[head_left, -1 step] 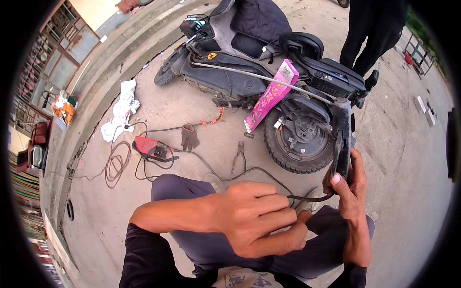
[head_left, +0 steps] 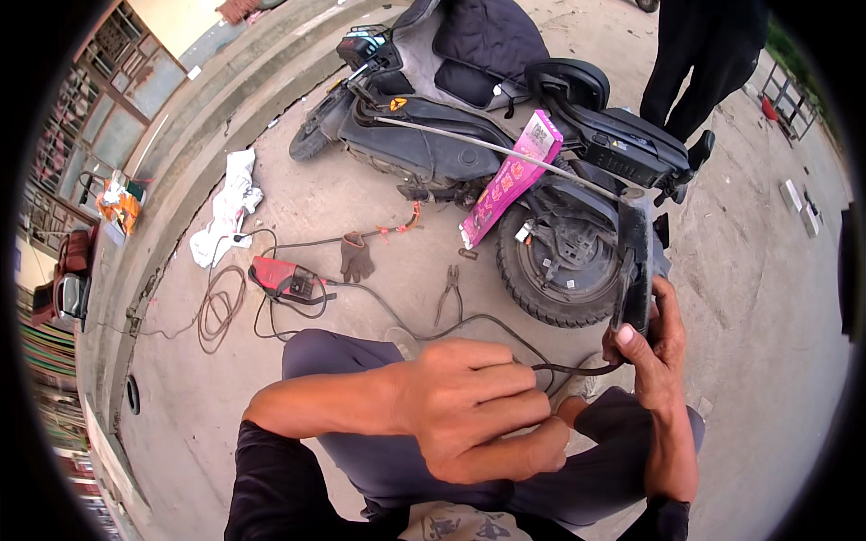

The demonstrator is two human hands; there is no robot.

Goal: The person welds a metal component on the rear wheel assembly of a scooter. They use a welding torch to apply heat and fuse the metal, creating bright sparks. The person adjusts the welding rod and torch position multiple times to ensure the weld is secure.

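Observation:
My left hand [head_left: 483, 415] is curled closed beside a black cable [head_left: 586, 370]; what its fingers hold is hidden. My right hand [head_left: 658, 347] grips the lower end of a long dark metal part [head_left: 636, 261], where the cable meets it. Behind that part a black electric scooter [head_left: 406, 144] lies on its side, its wheel [head_left: 555, 298] toward me. A long thin rod [head_left: 433, 129] and a pink printed box [head_left: 492, 207] rest across it. Pliers [head_left: 449, 288], a dark glove [head_left: 354, 257] and a red machine with leads [head_left: 280, 278] lie on the ground.
A white cloth [head_left: 225, 212] and coiled wire [head_left: 216, 307] lie left, near concrete steps [head_left: 198, 99] and an orange bundle [head_left: 119, 203]. A person's dark-clad legs [head_left: 695, 59] stand beyond the scooter. Small blocks [head_left: 798, 203] and a metal rack [head_left: 785, 104] are at the right.
The dark part in my right hand has shifted slightly left, and my left hand has moved a little left with it.

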